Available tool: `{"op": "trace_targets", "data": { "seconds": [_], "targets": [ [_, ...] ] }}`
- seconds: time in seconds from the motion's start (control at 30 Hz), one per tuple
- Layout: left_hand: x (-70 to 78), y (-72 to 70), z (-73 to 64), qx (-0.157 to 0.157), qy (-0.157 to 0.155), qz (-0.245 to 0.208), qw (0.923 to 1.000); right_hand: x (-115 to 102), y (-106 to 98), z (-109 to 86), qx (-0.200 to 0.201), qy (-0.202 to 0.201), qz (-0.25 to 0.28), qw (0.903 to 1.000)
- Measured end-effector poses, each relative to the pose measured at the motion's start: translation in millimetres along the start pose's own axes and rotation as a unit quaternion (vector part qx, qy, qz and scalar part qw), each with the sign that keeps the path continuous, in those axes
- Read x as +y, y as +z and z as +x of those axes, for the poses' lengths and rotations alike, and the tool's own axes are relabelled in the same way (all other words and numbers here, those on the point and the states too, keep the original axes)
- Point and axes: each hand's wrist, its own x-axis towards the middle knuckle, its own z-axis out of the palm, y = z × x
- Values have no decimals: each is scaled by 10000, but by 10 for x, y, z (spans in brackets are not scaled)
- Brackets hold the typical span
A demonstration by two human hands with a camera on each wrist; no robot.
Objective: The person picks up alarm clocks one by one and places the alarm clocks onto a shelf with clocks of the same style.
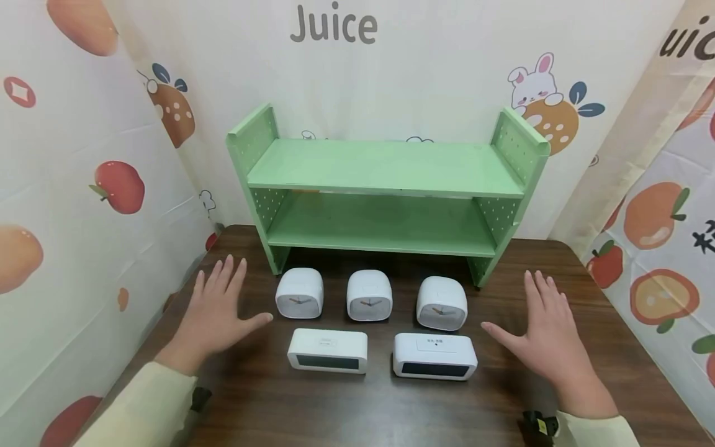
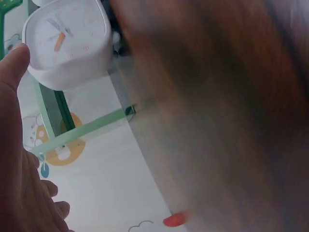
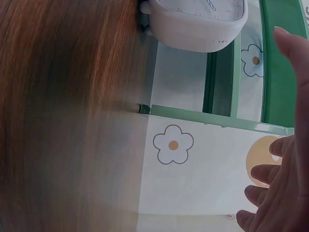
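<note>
My left hand [image 1: 215,310] hovers over the table's left side, fingers spread and holding nothing. Closest to its thumb is a white analog clock [image 1: 300,294], also large in the left wrist view. My right hand [image 1: 544,329], likewise spread and holding nothing, is right of another analog clock [image 1: 442,303]. Between these two stands a third analog clock [image 1: 369,296]. In front of them lie two white digital clocks: one [image 1: 328,351] with a grey display at left, the other [image 1: 435,356] with a dark display at right.
A green two-tier shelf [image 1: 385,166] stands behind the clocks, with bare boards and perforated side panels. The dark wooden table [image 1: 290,410] reaches back to a printed curtain [image 1: 424,68]. Fruit-patterned curtains also hang along the left and right sides.
</note>
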Motion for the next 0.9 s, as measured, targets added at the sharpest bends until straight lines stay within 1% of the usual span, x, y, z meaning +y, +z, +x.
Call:
{"op": "trace_targets", "data": {
  "seconds": [0.1,0.2,0.43,0.5,0.57,0.63,0.67,0.77,0.9],
  "targets": [
    [-33,-106,102,-49,36,60,10000,6,-17,9,-64,-13,33,10000],
    [-52,-257,220,-85,75,-15,9999,1,-31,12,-137,-46,128,9998],
    [-133,-610,568,95,353,-216,9991,-53,-9,4,-392,-101,343,9986],
    [-124,-733,666,78,345,-433,9984,-71,-10,3,-430,-110,375,9983],
    [-93,-858,766,-17,240,-914,9955,-87,-18,-1,-466,-83,448,9979],
    [-63,-952,861,-134,58,-1441,9895,-101,-35,-5,-498,-32,522,9974],
    [-50,-985,903,-171,-45,-1706,9852,-108,-43,-7,-512,-1,569,9971],
    [-7,-1053,1007,-294,-383,-2439,9686,-145,-68,-15,-480,97,738,9961],
    [33,-1093,1110,-291,-655,-3098,9481,-231,-104,-42,-34,199,1025,9945]
  ]
}}
